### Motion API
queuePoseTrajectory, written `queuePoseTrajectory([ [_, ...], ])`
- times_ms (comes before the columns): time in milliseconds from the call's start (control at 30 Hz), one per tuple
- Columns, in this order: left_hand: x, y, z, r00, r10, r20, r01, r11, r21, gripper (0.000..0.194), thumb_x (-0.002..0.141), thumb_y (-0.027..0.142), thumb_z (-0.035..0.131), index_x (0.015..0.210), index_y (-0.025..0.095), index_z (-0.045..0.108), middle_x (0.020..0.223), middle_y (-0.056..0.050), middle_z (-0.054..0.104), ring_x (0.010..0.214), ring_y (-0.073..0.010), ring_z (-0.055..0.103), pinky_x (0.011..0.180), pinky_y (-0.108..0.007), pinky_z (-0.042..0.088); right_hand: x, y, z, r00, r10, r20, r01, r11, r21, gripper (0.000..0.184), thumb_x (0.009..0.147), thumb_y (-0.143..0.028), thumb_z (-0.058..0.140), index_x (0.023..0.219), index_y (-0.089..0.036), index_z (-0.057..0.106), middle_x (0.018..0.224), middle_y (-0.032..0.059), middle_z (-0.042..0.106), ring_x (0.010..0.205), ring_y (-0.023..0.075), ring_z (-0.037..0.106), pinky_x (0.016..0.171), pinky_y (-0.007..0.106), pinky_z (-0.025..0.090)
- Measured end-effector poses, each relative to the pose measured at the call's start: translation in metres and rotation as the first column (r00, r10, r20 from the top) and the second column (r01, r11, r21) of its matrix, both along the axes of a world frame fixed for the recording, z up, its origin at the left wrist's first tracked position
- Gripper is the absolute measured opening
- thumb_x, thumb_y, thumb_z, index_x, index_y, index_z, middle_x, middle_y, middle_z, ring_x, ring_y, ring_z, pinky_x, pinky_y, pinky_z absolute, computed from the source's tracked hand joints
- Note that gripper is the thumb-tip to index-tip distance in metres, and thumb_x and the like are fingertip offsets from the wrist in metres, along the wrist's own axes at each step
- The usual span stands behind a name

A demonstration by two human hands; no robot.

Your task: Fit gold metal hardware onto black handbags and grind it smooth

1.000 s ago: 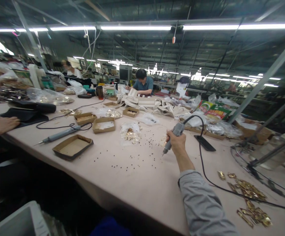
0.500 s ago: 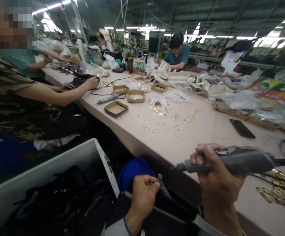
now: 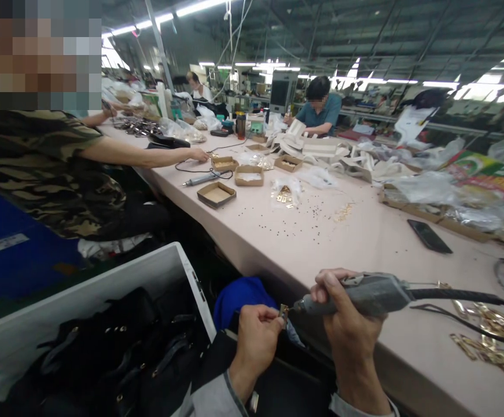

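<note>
My left hand (image 3: 258, 339) pinches a small gold metal plate (image 3: 283, 313) between thumb and fingers, above a black bag (image 3: 295, 379) on my lap. Wrapped around a grey electric screwdriver (image 3: 373, 294), my right hand (image 3: 351, 318) points its bit leftward. The bit's tip is at the plate or just beside it; whether they touch I cannot tell. From the tool's rear a black cable runs right, over a pile of gold metal plates (image 3: 495, 324) on the table. Another shiny metal piece (image 3: 254, 401) lies on the black material below my left wrist.
A white bin (image 3: 186, 272) of black bags stands at left. On the table (image 3: 260, 249) are cardboard trays (image 3: 217, 195), scattered small screws, a bag of gold parts (image 3: 284, 194), a second screwdriver (image 3: 202, 178) and a phone (image 3: 429, 236). A co-worker in camouflage (image 3: 47, 174) reaches in from the left.
My right hand has brought the screwdriver left and down to the gold plate. My left hand stays nearly in place. The co-worker's arm now stretches farther toward the trays.
</note>
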State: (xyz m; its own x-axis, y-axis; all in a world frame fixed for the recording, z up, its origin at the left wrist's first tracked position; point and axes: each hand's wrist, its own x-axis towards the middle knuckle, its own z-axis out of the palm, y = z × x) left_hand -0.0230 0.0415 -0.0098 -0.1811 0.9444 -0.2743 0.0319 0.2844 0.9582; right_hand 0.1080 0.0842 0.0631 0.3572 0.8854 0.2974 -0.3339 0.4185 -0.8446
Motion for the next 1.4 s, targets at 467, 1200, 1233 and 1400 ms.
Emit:
queuePoseTrajectory([
  [467,0.001,0.002,-0.003,1.0,-0.017,-0.007,0.017,1.0,-0.003,0.015,0.072,0.021,0.069,0.074,0.009,0.078,0.071,-0.011,0.078,0.066,-0.0215,0.069,0.061,-0.029,0.047,-0.006,0.004,-0.004,1.0,0.007,0.013,-0.006,1.0,-0.017,0.012,0.083,-0.014,0.081,0.084,-0.017,0.069,0.073,0.0015,0.068,0.05,0.0121,0.058,0.05,0.029,0.049],
  [1200,0.002,-0.004,-0.011,0.989,-0.136,0.059,0.133,0.99,0.041,0.013,0.077,0.022,0.064,0.073,0.011,0.069,0.061,0.0,0.057,0.05,-0.0088,0.042,0.049,-0.023,0.026,-0.005,0.002,-0.001,0.89,0.284,0.357,-0.272,0.959,-0.085,0.027,0.089,-0.025,0.077,0.068,-0.019,0.062,0.057,-0.0023,0.057,0.047,0.0117,0.053,0.049,0.028,0.044],
  [1233,0.002,-0.004,-0.012,0.989,-0.141,0.051,0.139,0.989,0.05,0.014,0.077,0.023,0.063,0.073,0.011,0.069,0.061,0.0,0.057,0.051,-0.0091,0.043,0.049,-0.023,0.026,-0.003,0.003,-0.003,0.878,0.316,0.359,-0.305,0.948,-0.088,0.027,0.089,-0.025,0.077,0.068,-0.019,0.061,0.057,-0.0025,0.057,0.047,0.0114,0.053,0.049,0.028,0.043],
  [1400,0.001,-0.005,-0.016,0.987,-0.158,0.036,0.156,0.986,0.063,0.014,0.077,0.023,0.063,0.074,0.011,0.068,0.064,-0.001,0.057,0.053,-0.0094,0.043,0.051,-0.023,0.028,0.002,0.008,-0.007,0.829,0.427,0.36,-0.418,0.902,-0.106,0.023,0.085,-0.025,0.081,0.074,-0.018,0.063,0.063,-0.0027,0.058,0.053,0.0108,0.053,0.051,0.026,0.043],
])
